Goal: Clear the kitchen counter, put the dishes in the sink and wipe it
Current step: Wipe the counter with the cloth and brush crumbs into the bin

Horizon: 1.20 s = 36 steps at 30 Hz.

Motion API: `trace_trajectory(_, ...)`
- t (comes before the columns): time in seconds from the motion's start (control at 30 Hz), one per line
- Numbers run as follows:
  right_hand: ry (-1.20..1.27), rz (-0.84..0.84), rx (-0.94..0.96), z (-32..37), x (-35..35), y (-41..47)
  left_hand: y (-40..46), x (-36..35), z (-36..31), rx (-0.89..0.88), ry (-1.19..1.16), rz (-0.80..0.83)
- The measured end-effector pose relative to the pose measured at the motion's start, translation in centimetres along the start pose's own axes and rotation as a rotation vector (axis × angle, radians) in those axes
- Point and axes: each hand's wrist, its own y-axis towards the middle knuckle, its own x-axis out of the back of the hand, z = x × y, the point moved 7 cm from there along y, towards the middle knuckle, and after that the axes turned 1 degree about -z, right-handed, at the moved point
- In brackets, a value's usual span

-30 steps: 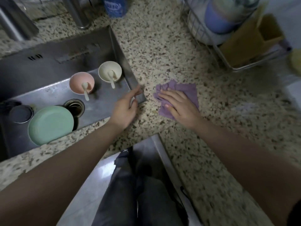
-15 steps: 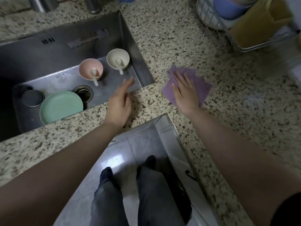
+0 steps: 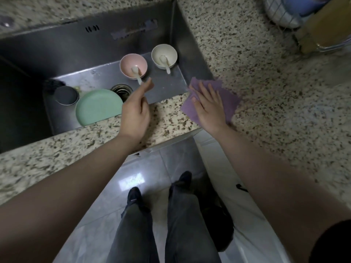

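Note:
My right hand (image 3: 209, 106) presses flat, fingers straight, on a purple cloth (image 3: 228, 103) lying on the speckled granite counter (image 3: 266, 88) at the sink's front right corner. My left hand (image 3: 135, 111) hovers over the counter's front strip beside the steel sink (image 3: 62, 50), fingers loosely curled, holding nothing. In the sink stand a pink bowl (image 3: 133, 62) with a spoon, a cream bowl (image 3: 164, 54) with a spoon, a green plate (image 3: 96, 106) and a dark cup (image 3: 66, 95).
A wire dish rack (image 3: 281, 15) with blue and white dishes and a tan holder (image 3: 326, 23) stands at the back right. The drain (image 3: 121, 90) sits beside the green plate. Below the counter edge are the floor tiles and my legs.
My right hand has slid the purple cloth toward the sink's front corner. My left hand has drifted left along the sink edge and its fingers have curled. The view has tilted downward.

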Motion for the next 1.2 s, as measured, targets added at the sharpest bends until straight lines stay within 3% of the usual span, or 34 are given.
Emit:
trace_trajectory(0.27,-0.02,-0.124,0.099,9.1,-4.2,-3.4,-1.6,6.8,2.9,0.03,-0.011,-0.038)
trace_trajectory(0.57,-0.246,-0.222,0.216,15.5,-7.6,-5.3,-3.7,13.9,8.2,0.068,-0.033,-0.056)
trace_trajectory(0.8,-0.137,-0.301,0.296,21.8,-9.5,-8.0,-4.8,17.2,10.5,0.088,-0.061,-0.065)
trace_trajectory(1.2,0.049,-0.412,0.164,25.3,-11.1,-10.1,-6.1,19.3,11.5,0.069,-0.072,-0.022)
